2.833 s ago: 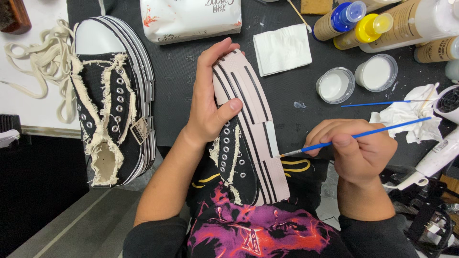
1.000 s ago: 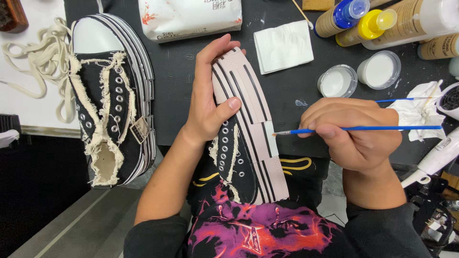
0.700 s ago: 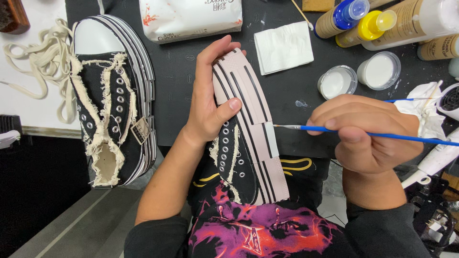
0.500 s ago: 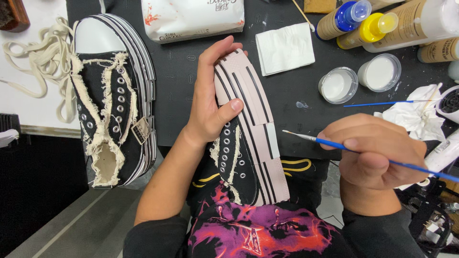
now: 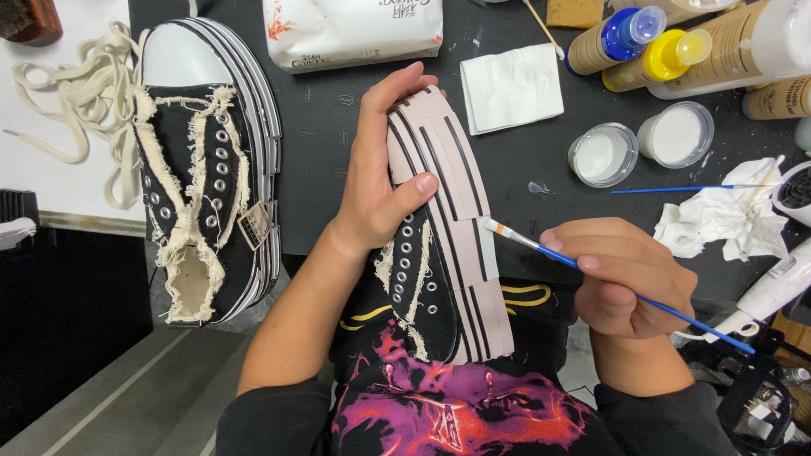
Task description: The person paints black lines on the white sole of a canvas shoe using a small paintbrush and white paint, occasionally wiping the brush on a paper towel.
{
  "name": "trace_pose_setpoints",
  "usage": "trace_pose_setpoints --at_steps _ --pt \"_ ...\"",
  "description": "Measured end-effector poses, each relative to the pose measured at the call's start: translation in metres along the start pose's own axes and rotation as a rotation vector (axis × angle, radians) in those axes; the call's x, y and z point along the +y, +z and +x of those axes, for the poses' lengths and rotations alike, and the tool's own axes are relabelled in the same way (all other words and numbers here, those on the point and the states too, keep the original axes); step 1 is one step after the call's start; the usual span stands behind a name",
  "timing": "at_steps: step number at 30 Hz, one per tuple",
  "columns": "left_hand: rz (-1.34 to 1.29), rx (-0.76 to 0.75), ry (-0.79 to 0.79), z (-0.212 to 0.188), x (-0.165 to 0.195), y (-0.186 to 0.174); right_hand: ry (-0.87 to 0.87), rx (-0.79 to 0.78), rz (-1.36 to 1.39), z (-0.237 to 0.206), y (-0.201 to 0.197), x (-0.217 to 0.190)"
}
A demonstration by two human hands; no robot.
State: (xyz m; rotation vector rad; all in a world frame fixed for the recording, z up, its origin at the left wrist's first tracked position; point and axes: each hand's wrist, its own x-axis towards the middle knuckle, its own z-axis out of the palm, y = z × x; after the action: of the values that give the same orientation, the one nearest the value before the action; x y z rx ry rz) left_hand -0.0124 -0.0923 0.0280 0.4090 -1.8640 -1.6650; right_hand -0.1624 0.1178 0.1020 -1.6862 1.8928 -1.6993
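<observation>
My left hand [image 5: 378, 173] grips a black platform sneaker [image 5: 439, 245] tipped on its side, so its thick pale sole with black stripes faces right. My right hand [image 5: 621, 274] holds a thin blue paintbrush [image 5: 591, 268]; its bristle tip touches the sole's edge near the middle. A second matching sneaker [image 5: 207, 160], laceless with frayed cream edges, lies upright on the dark mat at the left.
Two small open pots of white paint [image 5: 602, 154] [image 5: 675, 135] sit right of the shoe, with a spare blue brush [image 5: 676, 189], crumpled tissue [image 5: 726, 215], a folded napkin [image 5: 511, 87], squeeze bottles [image 5: 650, 38], a wipes pack [image 5: 351, 29] and cream laces [image 5: 80, 110].
My right hand turned the brush from level to angled and brought its tip down onto the sole's edge. The left hand and shoe stayed put.
</observation>
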Motion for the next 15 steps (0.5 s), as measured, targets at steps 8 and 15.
trace_pose_setpoints --at_steps 8,15 --pt "0.004 -0.004 -0.006 0.0 0.002 0.0 0.062 -0.004 0.154 -0.002 -0.001 0.009" --pt "-0.01 -0.007 -0.004 0.001 0.003 -0.001 0.068 0.034 0.186 -0.002 -0.001 0.012"
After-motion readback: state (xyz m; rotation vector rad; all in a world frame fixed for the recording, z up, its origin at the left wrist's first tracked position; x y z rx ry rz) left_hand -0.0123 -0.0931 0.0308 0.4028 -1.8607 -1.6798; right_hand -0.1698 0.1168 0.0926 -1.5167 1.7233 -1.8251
